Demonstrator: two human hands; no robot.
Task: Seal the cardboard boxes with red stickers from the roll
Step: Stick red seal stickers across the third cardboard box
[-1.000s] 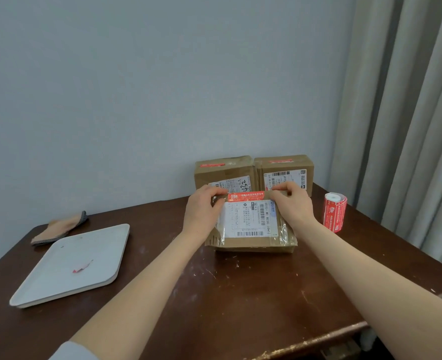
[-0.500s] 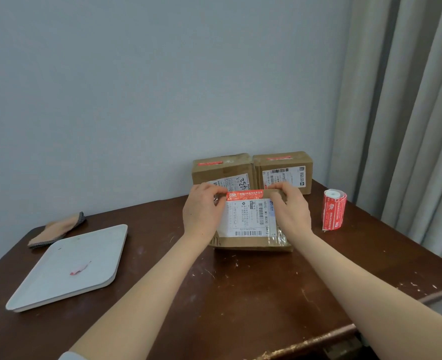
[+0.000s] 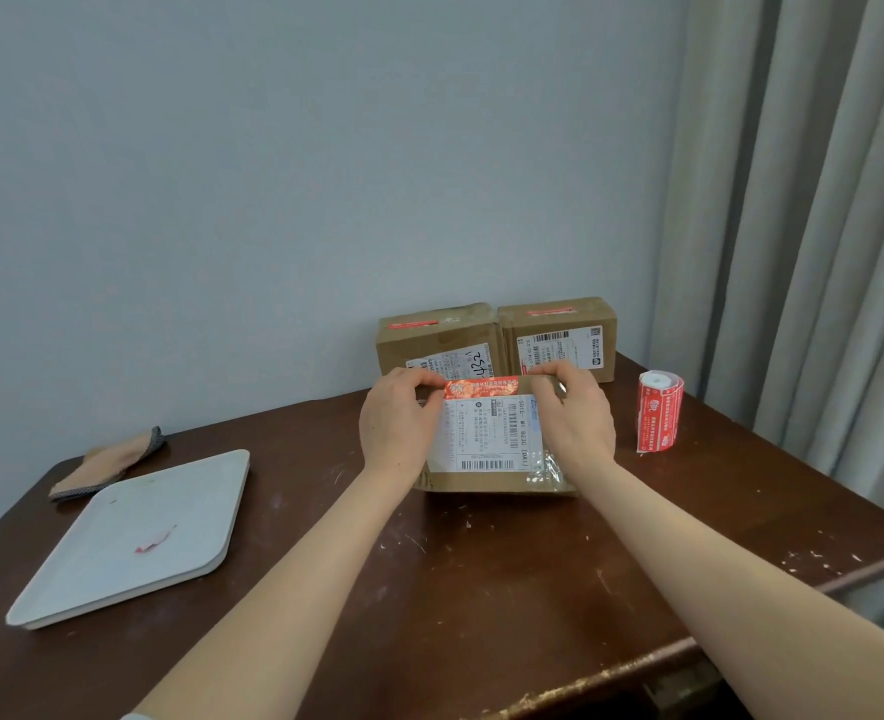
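A flat cardboard box [image 3: 486, 480] with a white shipping label lies mid-table. A red sticker [image 3: 480, 388] stretches across its far top edge. My left hand [image 3: 396, 423] pinches the sticker's left end and my right hand [image 3: 577, 413] pinches its right end, both lying on the box. Two more cardboard boxes stand behind against the wall, the left box [image 3: 437, 337] and the right box [image 3: 559, 332], each with a red sticker on top. The red sticker roll [image 3: 659, 410] stands upright to the right of my right hand.
A white tray [image 3: 133, 537] with a small red scrap lies at the left of the brown table [image 3: 455, 589]. A tan cloth pad [image 3: 107, 462] lies behind it. Grey curtains [image 3: 803, 200] hang at the right, near the table's right edge.
Both hands stayed at the sticker's ends on the box's far edge; the fingers have curled down a little over the edge. The view shifted slightly.
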